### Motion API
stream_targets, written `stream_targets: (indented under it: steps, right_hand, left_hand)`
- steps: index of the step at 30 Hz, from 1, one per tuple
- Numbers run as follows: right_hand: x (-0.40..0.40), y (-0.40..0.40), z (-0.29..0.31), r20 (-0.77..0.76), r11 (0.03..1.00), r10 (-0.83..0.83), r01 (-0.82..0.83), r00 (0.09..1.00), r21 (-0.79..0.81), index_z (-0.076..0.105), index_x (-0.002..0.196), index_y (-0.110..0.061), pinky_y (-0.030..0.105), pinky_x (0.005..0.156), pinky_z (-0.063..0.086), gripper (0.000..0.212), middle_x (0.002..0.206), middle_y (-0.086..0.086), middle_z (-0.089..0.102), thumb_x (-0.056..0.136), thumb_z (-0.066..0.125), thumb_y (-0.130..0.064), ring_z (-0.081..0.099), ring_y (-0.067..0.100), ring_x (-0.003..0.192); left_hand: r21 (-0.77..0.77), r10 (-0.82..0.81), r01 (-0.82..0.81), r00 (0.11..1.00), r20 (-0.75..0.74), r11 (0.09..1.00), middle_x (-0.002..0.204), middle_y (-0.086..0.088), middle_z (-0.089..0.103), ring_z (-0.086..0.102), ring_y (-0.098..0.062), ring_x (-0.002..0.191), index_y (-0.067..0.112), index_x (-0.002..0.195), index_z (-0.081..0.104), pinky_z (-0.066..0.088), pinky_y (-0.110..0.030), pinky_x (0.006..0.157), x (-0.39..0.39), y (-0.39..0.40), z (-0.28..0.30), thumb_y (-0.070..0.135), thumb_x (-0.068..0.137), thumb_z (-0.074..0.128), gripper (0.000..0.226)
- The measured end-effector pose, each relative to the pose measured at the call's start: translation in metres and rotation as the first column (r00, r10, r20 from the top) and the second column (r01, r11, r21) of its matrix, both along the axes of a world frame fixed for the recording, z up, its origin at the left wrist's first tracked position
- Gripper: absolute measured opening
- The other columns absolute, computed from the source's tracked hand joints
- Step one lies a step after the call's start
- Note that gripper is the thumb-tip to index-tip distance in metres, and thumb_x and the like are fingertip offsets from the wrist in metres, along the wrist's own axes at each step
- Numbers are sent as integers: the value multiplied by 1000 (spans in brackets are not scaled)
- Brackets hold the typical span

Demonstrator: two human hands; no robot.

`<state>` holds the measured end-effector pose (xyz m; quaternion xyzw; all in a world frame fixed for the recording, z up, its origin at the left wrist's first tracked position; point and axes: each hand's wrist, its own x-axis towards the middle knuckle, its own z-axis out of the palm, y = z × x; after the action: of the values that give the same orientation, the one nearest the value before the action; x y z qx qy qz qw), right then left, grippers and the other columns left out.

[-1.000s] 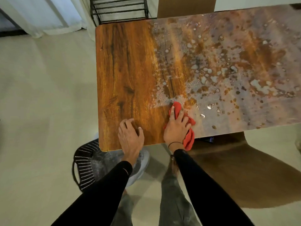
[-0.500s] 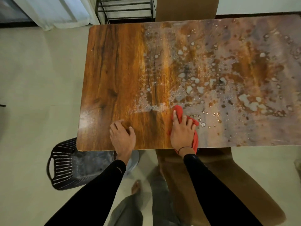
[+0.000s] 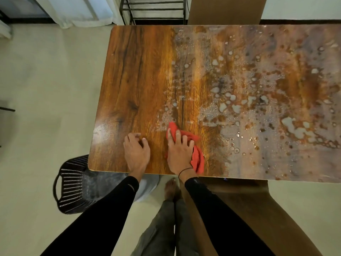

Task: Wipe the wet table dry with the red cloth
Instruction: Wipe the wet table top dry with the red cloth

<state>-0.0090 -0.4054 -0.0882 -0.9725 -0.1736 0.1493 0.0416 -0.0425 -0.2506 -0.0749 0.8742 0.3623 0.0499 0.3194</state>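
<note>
The wooden table (image 3: pixel 136 74) fills the upper right of the head view. Its left third looks dry; the middle and right are covered in water drops and puddles (image 3: pixel 258 100). The red cloth (image 3: pixel 198 156) lies bunched on the table near the front edge. My right hand (image 3: pixel 180 150) presses flat on top of it, fingers spread, at the border between dry and wet wood. My left hand (image 3: pixel 135 151) rests on the dry wood just left of it, fingers curled, holding nothing.
A black perforated basket (image 3: pixel 71 185) stands on the floor under the table's front left corner. One brown chair (image 3: pixel 249 209) sits at the front right, another (image 3: pixel 225 10) at the far side. A black metal rack (image 3: pixel 153 10) stands behind the table.
My right hand has slid the red cloth a little left along the front edge, leaving a dry streak to its right. The left hand stays planted. The camera has shifted over the table.
</note>
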Motion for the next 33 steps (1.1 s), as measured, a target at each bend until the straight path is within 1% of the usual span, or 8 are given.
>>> stream_targets:
  steps: [5,9,14,16,19,23,26,33]
  right_hand:
    - [33,-57,-11,98,890,447,-454,889,53,19,171,-29,56,111,39,84,163,12,38,101,63,-40,46,35,131]
    - [82,-69,-15,200,998,64,-65,978,-2,29,168,-29,57,106,44,76,153,15,47,100,63,-29,51,38,123]
    - [103,-9,-4,100,917,-397,400,912,-10,32,168,-23,60,107,40,74,160,19,44,100,61,-29,48,42,131]
    - [91,20,-4,87,961,-276,277,957,-5,25,170,-24,58,108,39,84,163,17,41,97,66,-28,47,40,133]
    - [53,49,-7,68,979,199,-201,978,25,26,169,-25,55,106,38,99,163,14,38,85,78,-28,46,35,129]
    - [42,26,-13,142,739,654,-668,743,87,33,166,-24,54,102,38,83,156,13,43,92,69,-40,46,33,119]
    - [69,-8,-20,181,626,762,-779,622,43,26,168,-25,52,100,39,88,155,11,43,93,68,-40,45,32,114]
    - [140,22,-11,179,995,103,-99,978,-33,35,167,-26,54,101,42,79,155,14,47,95,68,-32,49,38,119]
  left_hand:
    - [-21,-6,6,999,-34,1000,116,1,58,57,-20,111,20,123,57,47,-36,93,15,5,-6,29,105,62,21]
    - [-18,-30,30,1000,-6,999,115,2,56,55,-17,109,21,120,57,44,-32,89,33,8,-6,27,104,63,18]
    - [-25,-33,34,997,69,999,116,3,56,59,-20,111,20,119,60,55,-40,93,49,20,-7,24,106,58,14]
    - [-26,-7,10,995,96,1000,117,2,58,60,-21,110,19,120,60,56,-44,95,54,27,-7,25,109,54,15]
    - [-31,24,-20,991,134,999,116,-2,62,60,-22,109,17,118,62,55,-50,95,60,37,-7,27,111,49,18]
    - [-30,50,-46,988,146,998,115,-4,63,61,-24,107,16,118,63,54,-52,94,66,47,-5,29,112,47,22]
    - [-44,59,-53,987,150,998,114,-3,63,61,-24,105,16,118,63,55,-52,93,67,49,-5,30,113,46,22]
    - [-63,42,-32,985,166,997,111,-1,64,60,-19,103,19,118,63,56,-47,91,61,54,-5,31,115,46,21]
